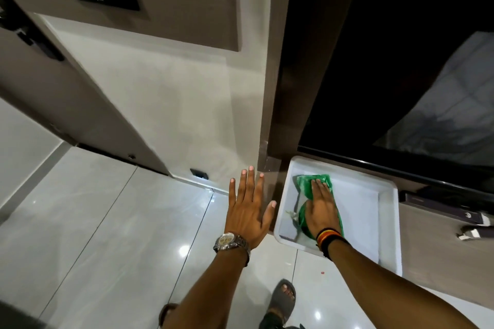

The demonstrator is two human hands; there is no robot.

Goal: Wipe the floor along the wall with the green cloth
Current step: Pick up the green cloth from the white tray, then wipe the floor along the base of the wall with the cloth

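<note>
cloth: green cloth (315,189) is pressed flat under right hand (322,211), in white tray (385,222)
left hand (247,211): spread open, nothing held
progress: floor (107,235) along wall judged not yet wiped

Green cloth (310,185), crumpled, spread lengthwise in a white tray, partly covered from above.

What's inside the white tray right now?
The green cloth lies in the white tray, with the right hand flat on it. Whatever is under the cloth is hidden.

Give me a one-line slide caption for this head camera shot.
Right hand presses the green cloth flat inside a white tray by the wall, left hand spread open above the glossy floor.
</note>
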